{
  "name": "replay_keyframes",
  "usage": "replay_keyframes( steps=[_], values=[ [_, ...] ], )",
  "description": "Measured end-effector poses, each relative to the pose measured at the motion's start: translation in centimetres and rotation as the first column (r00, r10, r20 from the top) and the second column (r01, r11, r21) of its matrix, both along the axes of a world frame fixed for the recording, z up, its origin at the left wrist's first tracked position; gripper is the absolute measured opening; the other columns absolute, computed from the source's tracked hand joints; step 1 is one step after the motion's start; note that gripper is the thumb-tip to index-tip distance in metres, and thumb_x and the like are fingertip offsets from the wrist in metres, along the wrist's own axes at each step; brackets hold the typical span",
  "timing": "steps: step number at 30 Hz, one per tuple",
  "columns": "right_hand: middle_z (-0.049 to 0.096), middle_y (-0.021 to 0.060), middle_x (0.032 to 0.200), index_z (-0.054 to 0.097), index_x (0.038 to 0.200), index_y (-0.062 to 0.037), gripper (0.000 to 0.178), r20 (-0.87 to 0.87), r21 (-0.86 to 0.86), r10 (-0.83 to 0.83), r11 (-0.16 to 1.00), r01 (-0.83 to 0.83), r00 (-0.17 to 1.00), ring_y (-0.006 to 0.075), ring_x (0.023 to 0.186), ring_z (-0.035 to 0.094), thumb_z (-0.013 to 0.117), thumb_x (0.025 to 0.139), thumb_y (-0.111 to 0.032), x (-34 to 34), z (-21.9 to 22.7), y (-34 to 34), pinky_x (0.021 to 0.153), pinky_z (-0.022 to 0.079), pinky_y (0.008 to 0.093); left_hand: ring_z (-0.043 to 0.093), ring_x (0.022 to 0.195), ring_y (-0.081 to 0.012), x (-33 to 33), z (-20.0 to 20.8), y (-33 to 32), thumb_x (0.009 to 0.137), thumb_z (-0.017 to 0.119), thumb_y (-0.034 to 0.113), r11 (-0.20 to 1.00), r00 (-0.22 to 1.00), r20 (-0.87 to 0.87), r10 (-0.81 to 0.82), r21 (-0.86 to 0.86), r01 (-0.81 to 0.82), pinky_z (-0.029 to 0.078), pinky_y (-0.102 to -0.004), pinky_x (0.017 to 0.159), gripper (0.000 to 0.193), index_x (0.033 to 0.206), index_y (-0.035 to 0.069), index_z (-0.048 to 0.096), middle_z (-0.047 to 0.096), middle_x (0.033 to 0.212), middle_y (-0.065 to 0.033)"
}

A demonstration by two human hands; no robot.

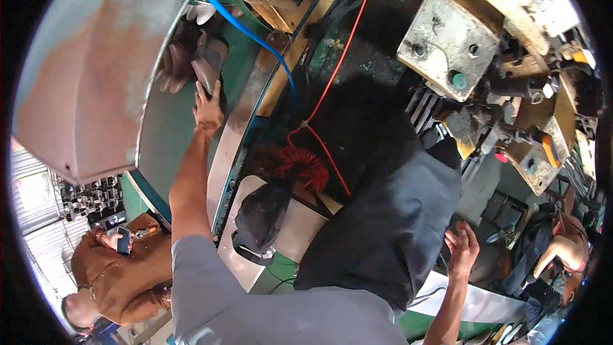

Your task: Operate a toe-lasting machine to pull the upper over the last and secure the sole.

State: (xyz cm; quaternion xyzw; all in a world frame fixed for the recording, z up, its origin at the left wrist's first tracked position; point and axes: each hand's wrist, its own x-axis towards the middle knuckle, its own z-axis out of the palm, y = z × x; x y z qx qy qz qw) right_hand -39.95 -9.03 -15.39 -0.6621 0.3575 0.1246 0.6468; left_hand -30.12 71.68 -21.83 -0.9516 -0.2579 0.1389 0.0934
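Observation:
My left arm stretches out over a green conveyor belt (pixel 167 118) at the left. At its end, my left hand (pixel 207 112) has its fingers on both sides of the toe of a brown shoe (pixel 209 61), closed on it. Other dark shoes (pixel 174 67) stand beside it on the belt, partly under the hood's edge. My right hand (pixel 463 249) is down at the right, next to the dark cloth over my lap (pixel 396 217). Its fingers are loosely bent and apart, with nothing visible in them.
A large metal hood (pixel 96 76) overhangs the belt. A blue hose (pixel 236 22) and a red coiled hose (pixel 303 166) hang nearby. Machine boxes with buttons (pixel 447 38) stand at the right. One person (pixel 124 271) holds a phone at lower left; another (pixel 565 249) is at right.

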Motion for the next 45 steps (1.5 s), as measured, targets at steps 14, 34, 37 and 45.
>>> replay_keyframes(
  steps=[14, 34, 37, 45],
  values=[
    [0.074, 0.0047, 0.105, 0.071, 0.125, 0.0066, 0.039, -0.069, -0.223, 0.292, 0.928, -0.300, 0.954, 0.0138, 0.087, 0.064, 0.055, 0.107, -0.024, 7.1, -6.0, -0.7, 0.075, 0.051, 0.0305, 0.050, 0.149, -0.0517, 6.8, -7.2, 18.5, 0.101, 0.052, 0.006, 0.808, 0.947, -0.002, -0.322, 0.521, 0.276, 0.052, -0.0587, 0.114, 0.083, 0.173, 0.039, 0.027, 0.003, 0.182, -0.0271],
    [0.076, 0.0069, 0.100, 0.067, 0.140, 0.0050, 0.040, -0.079, -0.340, 0.150, 0.925, -0.168, 0.986, 0.0137, 0.080, 0.072, 0.063, 0.110, -0.020, -2.4, -6.0, -7.4, 0.069, 0.060, 0.0280, 0.067, 0.126, -0.0468, 4.2, -2.9, 8.6, 0.097, 0.067, 0.029, 0.994, 0.872, -0.485, -0.065, -0.112, 0.011, 0.061, -0.0552, 0.095, 0.055, 0.148, 0.013, 0.058, 0.059, 0.137, -0.0318],
    [0.075, 0.0086, 0.098, 0.069, 0.136, 0.0066, 0.038, -0.027, -0.411, 0.123, 0.903, -0.124, 0.992, 0.0150, 0.080, 0.072, 0.062, 0.111, -0.021, -7.8, -6.4, -10.4, 0.068, 0.061, 0.0286, 0.074, 0.118, -0.0466, 4.5, 0.2, 0.8, 0.094, 0.073, 0.032, 0.972, 0.916, -0.351, -0.196, -0.194, 0.133, 0.064, -0.0539, 0.091, 0.055, 0.142, 0.006, 0.069, 0.074, 0.126, -0.0323],
    [0.067, 0.0023, 0.077, 0.067, 0.092, -0.0065, 0.026, 0.053, -0.357, -0.299, 0.886, 0.298, 0.953, 0.0165, 0.061, 0.062, 0.066, 0.104, -0.030, -32.9, -11.8, -24.1, 0.051, 0.050, 0.0334, 0.075, 0.108, -0.0445, 4.2, 5.3, -35.6, 0.088, 0.065, 0.007, 0.517, 0.785, 0.463, -0.411, -0.592, 0.619, 0.059, -0.0572, 0.093, 0.033, 0.118, 0.008, 0.079, 0.078, 0.111, -0.0230]
  ],
)
